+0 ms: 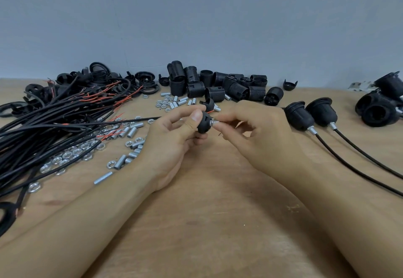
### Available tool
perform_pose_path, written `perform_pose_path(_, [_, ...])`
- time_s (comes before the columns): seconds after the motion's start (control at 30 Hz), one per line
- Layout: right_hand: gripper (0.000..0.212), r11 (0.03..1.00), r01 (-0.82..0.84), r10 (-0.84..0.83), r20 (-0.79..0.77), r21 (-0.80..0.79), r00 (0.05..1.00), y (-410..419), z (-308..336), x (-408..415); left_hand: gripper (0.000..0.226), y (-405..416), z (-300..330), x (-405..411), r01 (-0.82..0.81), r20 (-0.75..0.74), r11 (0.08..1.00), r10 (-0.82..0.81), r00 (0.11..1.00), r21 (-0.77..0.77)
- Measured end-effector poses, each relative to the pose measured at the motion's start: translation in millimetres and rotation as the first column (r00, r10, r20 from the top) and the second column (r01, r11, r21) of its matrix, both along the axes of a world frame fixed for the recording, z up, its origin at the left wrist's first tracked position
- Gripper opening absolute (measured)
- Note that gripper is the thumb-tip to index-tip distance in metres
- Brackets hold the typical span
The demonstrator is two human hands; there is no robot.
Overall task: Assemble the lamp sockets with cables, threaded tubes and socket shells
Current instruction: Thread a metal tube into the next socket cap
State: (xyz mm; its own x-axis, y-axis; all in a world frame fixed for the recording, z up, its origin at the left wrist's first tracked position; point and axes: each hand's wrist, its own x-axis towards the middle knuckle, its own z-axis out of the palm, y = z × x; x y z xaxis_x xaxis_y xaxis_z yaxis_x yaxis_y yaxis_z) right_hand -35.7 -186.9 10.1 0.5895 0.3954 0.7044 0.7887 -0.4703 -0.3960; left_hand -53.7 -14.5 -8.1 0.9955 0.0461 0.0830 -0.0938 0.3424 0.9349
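Note:
My left hand (172, 138) grips a small black socket cap (204, 124) between thumb and fingers above the table's middle. A short silver threaded tube (212, 123) sticks out of the cap's right side, and my right hand (253, 129) pinches it with thumb and forefinger. A thin red wire end (218, 134) shows just under the tube. Another black cap with a tube (210, 104) lies on the table right behind my hands. A black cable (135, 121) runs from the left toward my left hand.
A big bundle of black cables with red wire ends (54, 121) fills the left side. Loose nuts and threaded tubes (122, 147) lie scattered beside it. Threaded socket shells (218, 86) stand at the back. Two finished sockets with cables (309, 116) lie at right, more (379, 107) farther right.

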Motion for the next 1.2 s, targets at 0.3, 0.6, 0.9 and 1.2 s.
perform_pose_path(0.3, [0.004,0.927,0.056,0.175,-0.561,0.37,0.809,4,-1,1,0.038,6,0,2,0.113,-0.009,0.988,-0.114,0.993,-0.105])
perform_pose_path(0.6, [0.054,0.953,0.196,0.018,-0.687,0.233,0.727,8,-3,-2,0.045,3,0,-1,0.12,0.016,0.992,-0.119,0.993,-0.035])
perform_pose_path(0.9, [0.058,0.981,0.138,-0.027,-0.616,0.133,0.787,3,-2,-1,0.038,3,-1,-2,0.137,0.012,0.99,-0.137,0.99,-0.014])
perform_pose_path(1.2, [0.06,0.99,0.071,0.031,-0.684,0.121,0.729,-2,0,-1,0.04,3,1,-1,0.121,0.008,0.992,-0.121,0.993,-0.038])
